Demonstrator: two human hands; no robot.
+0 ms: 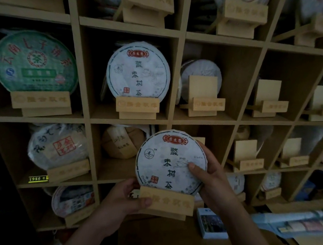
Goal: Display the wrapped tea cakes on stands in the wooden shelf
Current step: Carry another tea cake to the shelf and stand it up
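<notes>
Both hands were engaged when we inspected. Our left hand (pixel 128 196) gripped the wooden stand (pixel 166 202) at its left end, thumb curled over the front lip. Our right hand (pixel 210 174) clasped the white-wrapped tea cake (pixel 169 160) by its right edge, thumb pressed flat on the printed face. The cake sat upright in the stand, and the pair was held in front of the wooden shelf (pixel 174 79), level with its lower rows and not resting in any compartment.

Directly above, we noted a matching white-wrapped cake (pixel 139 69) upright on its own stand. Left of it stood a green-wrapped cake (pixel 35 61), likewise displayed. To the right, three empty stands (pixel 204 97) occupied separate compartments, the nearest with a plain-wrapped cake (pixel 202 69) behind it. A small printed box (pixel 212 225) lay below our right wrist.
</notes>
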